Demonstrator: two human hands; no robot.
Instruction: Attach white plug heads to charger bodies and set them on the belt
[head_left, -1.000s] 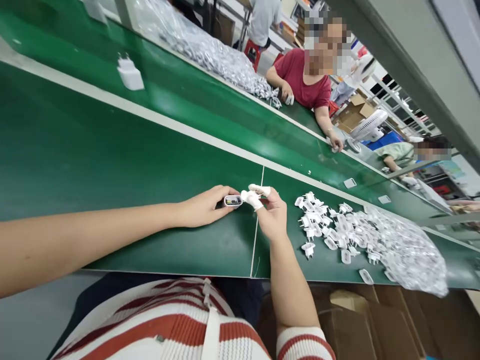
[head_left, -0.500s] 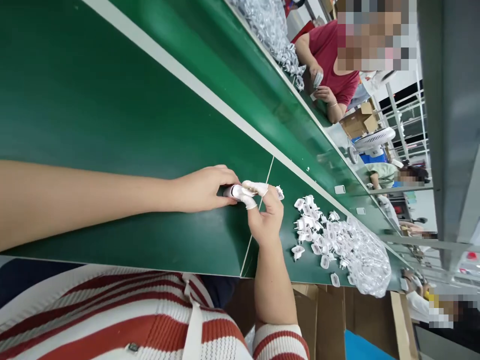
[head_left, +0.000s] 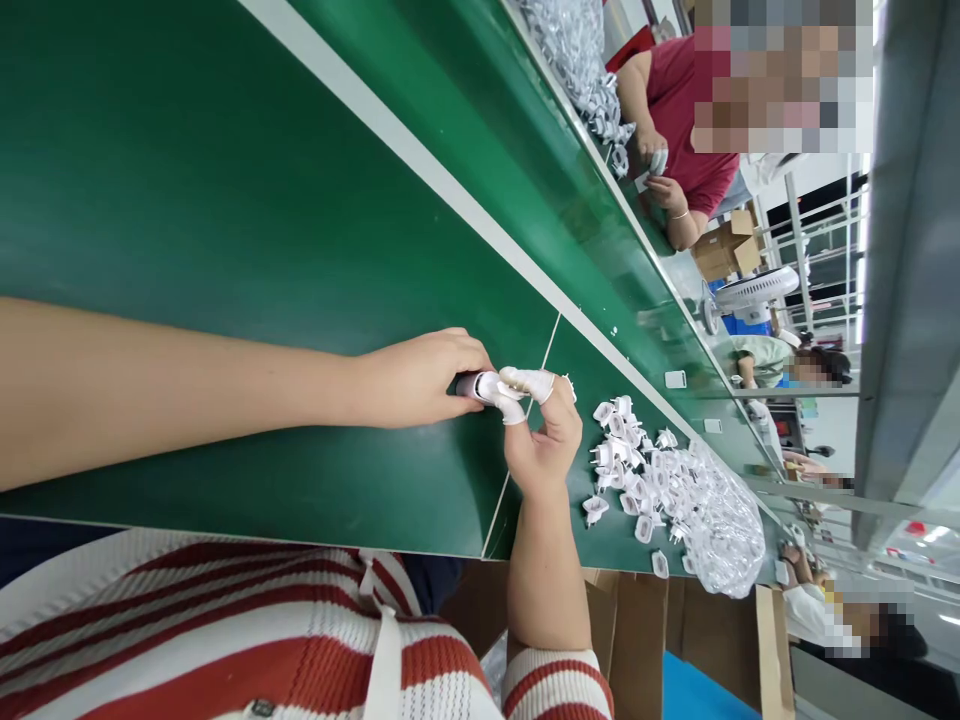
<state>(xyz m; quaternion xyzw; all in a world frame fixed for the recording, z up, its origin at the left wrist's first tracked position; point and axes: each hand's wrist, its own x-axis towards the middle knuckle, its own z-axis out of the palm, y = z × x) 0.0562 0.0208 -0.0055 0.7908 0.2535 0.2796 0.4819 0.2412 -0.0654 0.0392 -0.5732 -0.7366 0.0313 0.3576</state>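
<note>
My left hand [head_left: 420, 378] is closed around a small white charger housing [head_left: 474, 384] resting on the green bench [head_left: 225, 250]. My right hand [head_left: 541, 440], with white finger cots on thumb and forefinger, pinches the other end of that same housing. A small white plug piece shows just past the right fingertips. To the right lies a pile of white plug pieces [head_left: 645, 470], partly spilling out of a clear plastic bag [head_left: 724, 530].
A white stripe runs along the green conveyor belt [head_left: 525, 110] beyond my bench. Across it a person in a red shirt [head_left: 675, 110] handles small parts beside a heap of bagged white parts [head_left: 577, 50]. Cardboard boxes [head_left: 637, 640] stand below the bench edge.
The camera swung and rolled, so the belt now runs steeply up the frame. Both hands stayed together on the housing, with the right fingers pressing closer onto it.
</note>
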